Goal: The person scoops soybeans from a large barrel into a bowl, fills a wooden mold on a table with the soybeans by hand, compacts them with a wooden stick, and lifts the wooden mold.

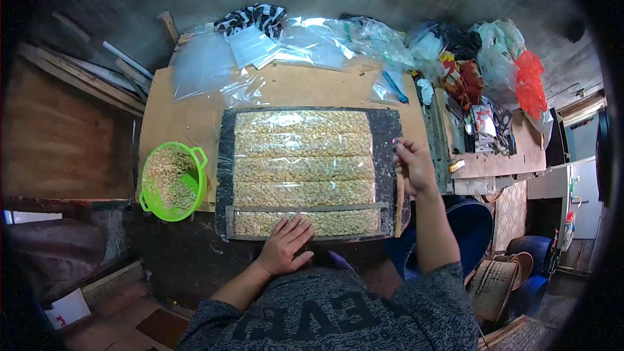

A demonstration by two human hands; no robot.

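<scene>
A dark board [385,123] lies on the table with a clear plastic-covered sheet of pale, flaky pieces [302,169], creased into several long rows. Across the lower part runs a narrow grey strip [312,208], just above the nearest row. My left hand [286,247] rests with fingers stretched out on that nearest row. Over the board's right edge is my right hand [414,166], its fingers pinched together; a tiny pinkish tip shows at them, too small to name. Below that hand a thin wooden stick [400,208] lies along the board's right side.
A green colander [203,185] with loose flaky pieces stands on the table's left edge. Clear plastic bags [253,47] lie along the back of the wooden table [299,84]. At right are a red plastic bag [530,81], a cluttered side surface and a blue barrel [471,227].
</scene>
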